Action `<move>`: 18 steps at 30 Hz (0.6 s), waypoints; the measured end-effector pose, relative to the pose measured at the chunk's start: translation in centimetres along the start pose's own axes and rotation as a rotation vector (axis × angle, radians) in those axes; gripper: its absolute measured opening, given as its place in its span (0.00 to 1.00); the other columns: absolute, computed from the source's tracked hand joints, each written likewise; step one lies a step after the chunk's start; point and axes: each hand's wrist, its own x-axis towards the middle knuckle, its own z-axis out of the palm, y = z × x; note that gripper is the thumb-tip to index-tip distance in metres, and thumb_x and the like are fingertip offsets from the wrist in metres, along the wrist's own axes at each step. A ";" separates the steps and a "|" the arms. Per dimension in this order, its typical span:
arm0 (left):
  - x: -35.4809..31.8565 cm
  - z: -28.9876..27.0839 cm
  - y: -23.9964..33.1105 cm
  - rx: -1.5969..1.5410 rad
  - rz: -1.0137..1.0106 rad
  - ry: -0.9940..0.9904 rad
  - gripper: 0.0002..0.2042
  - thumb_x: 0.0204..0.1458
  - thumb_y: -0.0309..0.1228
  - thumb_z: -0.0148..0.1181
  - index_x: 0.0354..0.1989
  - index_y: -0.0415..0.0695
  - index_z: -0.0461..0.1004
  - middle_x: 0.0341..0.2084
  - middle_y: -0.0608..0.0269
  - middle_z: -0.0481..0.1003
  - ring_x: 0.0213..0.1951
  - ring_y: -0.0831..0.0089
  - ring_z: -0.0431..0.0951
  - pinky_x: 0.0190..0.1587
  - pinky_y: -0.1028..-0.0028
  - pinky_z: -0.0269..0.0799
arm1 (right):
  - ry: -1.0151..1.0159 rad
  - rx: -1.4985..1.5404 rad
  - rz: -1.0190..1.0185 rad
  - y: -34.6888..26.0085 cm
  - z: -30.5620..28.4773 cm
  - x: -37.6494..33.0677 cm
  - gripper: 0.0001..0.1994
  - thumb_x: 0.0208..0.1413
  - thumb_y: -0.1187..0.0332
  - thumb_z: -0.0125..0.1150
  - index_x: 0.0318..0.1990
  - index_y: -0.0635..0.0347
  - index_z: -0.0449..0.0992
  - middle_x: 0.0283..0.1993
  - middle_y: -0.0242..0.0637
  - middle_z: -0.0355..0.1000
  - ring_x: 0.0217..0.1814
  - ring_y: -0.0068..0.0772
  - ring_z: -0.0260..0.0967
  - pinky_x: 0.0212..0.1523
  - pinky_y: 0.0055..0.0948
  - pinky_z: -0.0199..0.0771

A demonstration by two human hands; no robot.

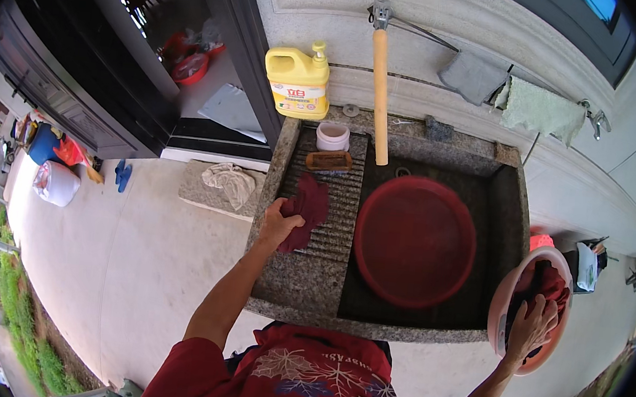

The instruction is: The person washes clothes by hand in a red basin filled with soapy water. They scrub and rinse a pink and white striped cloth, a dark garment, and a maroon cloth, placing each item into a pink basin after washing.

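We have our left hand (279,224) closed on the near edge of a dark red cloth (306,206), fingers pinching it against the ribbed washboard (336,208) of the stone sink (279,279). The cloth stretches away from that hand, up the ribs, toward a brown bar of soap (328,160) and a small white cup (332,136) lying just beyond it. Our right hand (530,326) reaches out to the far side and rests, fingers spread and curled down, on a heap of dark red clothes (547,286) in a pink basin (504,293); we cannot tell whether it truly grips anything there.

Between our two hands sits a big red basin (414,240) in the deep part of the sink, with a wooden handle (380,90) leaning into the sink just beyond it.

The pink basin looks perched at the sink's outer corner, and we judge that pressing or tugging on the heap could tip it off the edge and spill the clothes onto the ground. On the left, the cloth is held only by one edge; a hard push up the ribs may knock the soap or the cup, and a slack pinch may let the cloth slide off the stone's near side. A yellow jug (297,83) stands well beyond the left hand.
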 end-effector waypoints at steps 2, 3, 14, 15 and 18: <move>-0.5 -1.0 1.8 -0.656 0.028 -0.257 0.21 0.35 0.19 0.62 0.43 0.43 0.71 0.38 0.62 0.76 0.40 0.70 0.76 0.48 0.70 0.69 | 0.056 0.264 -0.041 -2.1 -0.1 0.4 0.15 0.49 0.64 0.60 0.45 0.53 0.70 0.50 0.40 0.63 0.52 0.47 0.62 0.42 0.46 0.66; -0.7 -1.1 2.7 -0.766 0.054 -0.334 0.22 0.34 0.14 0.59 0.43 0.42 0.71 0.37 0.65 0.75 0.37 0.75 0.76 0.42 0.73 0.74 | 0.006 0.471 -0.097 -3.8 -0.1 0.5 0.16 0.49 0.66 0.61 0.47 0.55 0.70 0.50 0.43 0.63 0.51 0.48 0.63 0.43 0.44 0.67; -5.4 5.6 13.5 -0.469 0.385 -0.676 0.21 0.38 0.20 0.69 0.41 0.45 0.67 0.35 0.70 0.71 0.39 0.82 0.70 0.43 0.82 0.67 | -0.925 2.074 0.168 -23.1 -4.1 2.2 0.16 0.59 0.60 0.54 0.52 0.55 0.70 0.38 0.33 0.69 0.35 0.23 0.68 0.33 0.22 0.72; -5.9 5.8 14.7 -0.439 0.370 -0.686 0.20 0.40 0.24 0.70 0.38 0.47 0.64 0.32 0.73 0.68 0.36 0.86 0.67 0.41 0.84 0.65 | -0.836 2.274 0.163 -22.3 -3.3 3.3 0.09 0.62 0.66 0.49 0.41 0.57 0.75 0.29 0.26 0.69 0.25 0.17 0.66 0.28 0.18 0.70; -4.4 6.4 13.9 -0.551 0.290 -0.737 0.17 0.42 0.24 0.69 0.33 0.48 0.62 0.27 0.76 0.63 0.31 0.88 0.63 0.37 0.85 0.63 | -0.669 2.332 0.057 -18.2 -4.5 5.8 0.09 0.61 0.63 0.50 0.42 0.55 0.74 0.33 0.26 0.70 0.32 0.16 0.66 0.30 0.20 0.69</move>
